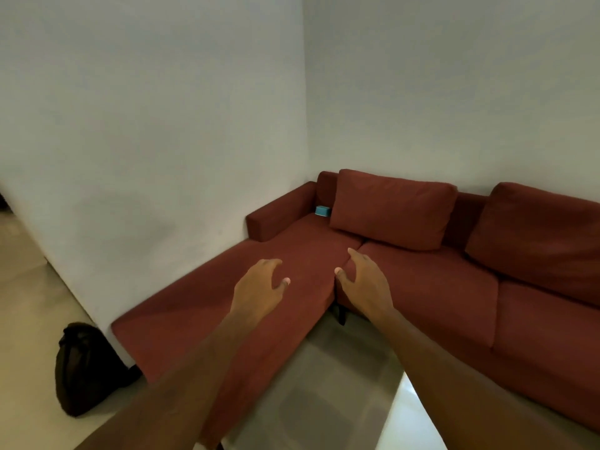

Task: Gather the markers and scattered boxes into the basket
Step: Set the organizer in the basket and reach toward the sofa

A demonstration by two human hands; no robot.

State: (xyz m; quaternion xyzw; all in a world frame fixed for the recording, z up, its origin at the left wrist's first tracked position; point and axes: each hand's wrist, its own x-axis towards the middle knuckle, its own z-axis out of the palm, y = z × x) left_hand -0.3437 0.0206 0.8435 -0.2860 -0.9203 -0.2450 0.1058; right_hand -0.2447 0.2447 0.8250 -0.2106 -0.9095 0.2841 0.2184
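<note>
A small blue box [322,211] lies on the dark red sofa [302,248], in its far corner between the armrest and a back cushion. My left hand [259,289] and my right hand [363,280] are stretched out side by side over the sofa seat, well short of the box. Both hold nothing and their fingers hang relaxed. No basket and no markers are in view.
The L-shaped sofa fills the room corner, with two loose back cushions [393,207] against the right wall. A black bag [84,368] stands on the floor by the left wall. Grey floor [324,384] lies between the sofa's two wings.
</note>
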